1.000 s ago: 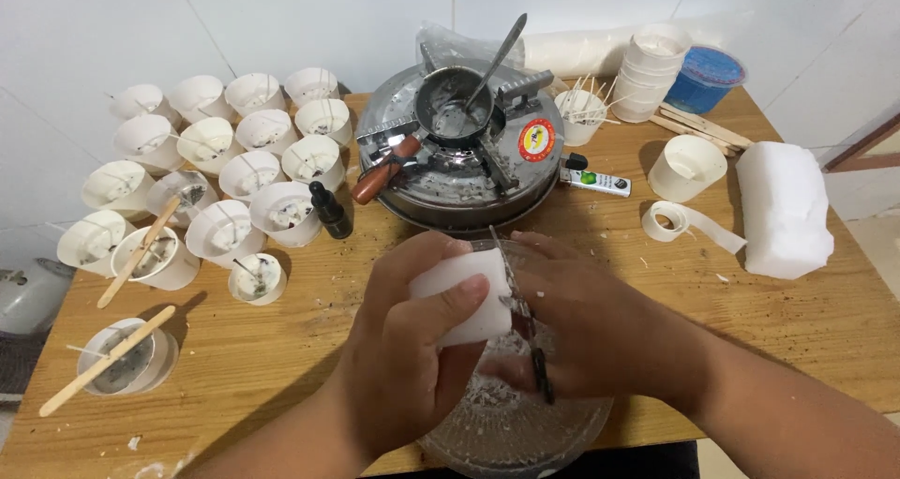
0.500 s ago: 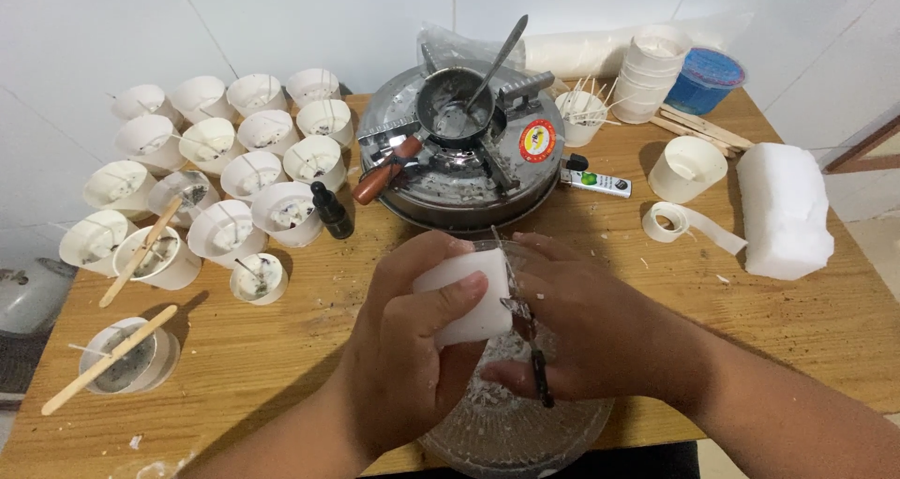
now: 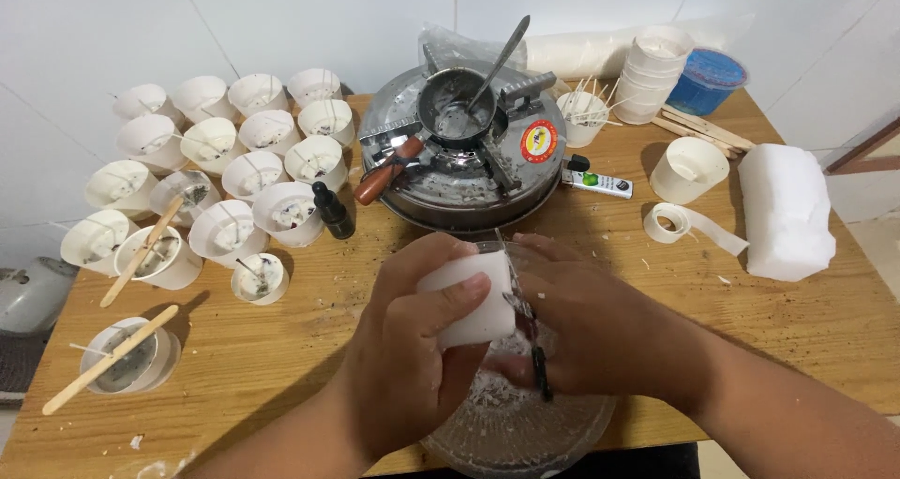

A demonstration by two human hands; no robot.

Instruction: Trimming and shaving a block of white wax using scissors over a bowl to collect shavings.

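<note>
**A:** Nothing much moved since a second ago: both hands stay over the bowl [image 3: 525,432] at the near edge of the tabletop [image 3: 281,348], same grip, and the cups haven't shifted.

**B:** Hand states?

**A:** Left hand [image 3: 412,348] is clenched around the wax block [image 3: 469,296], thumb across its front face, fingers behind. Right hand [image 3: 591,334] is closed around a knife [image 3: 525,334]; the blade runs down the block's right side, touching it, dark tip pointing into the bowl.

**B:** Where's the block exactly?

**A:** Held in the air over the bowl, between my two hands. White flakes lie in the bowl under it.

**B:** Rest of the tabletop?

**A:** Round stove [image 3: 459,156] at the middle of the far edge, with a small pot [image 3: 457,109] on it and a spoon [image 3: 497,62] leaning in the pot. Brown-handled tool [image 3: 386,172] lies on the stove's left side. White cups [image 3: 234,151] are grouped at the far left corner, and a dark dropper bottle [image 3: 332,212] stands just beside them. Stick [image 3: 108,359] lies across a glass jar [image 3: 127,357] near the left edge. Big wax slab [image 3: 786,212] sits at the right edge, tape roll [image 3: 667,223] near it. Stacked cups [image 3: 656,71] and a blue tub [image 3: 705,81] are in the far right corner.
</note>
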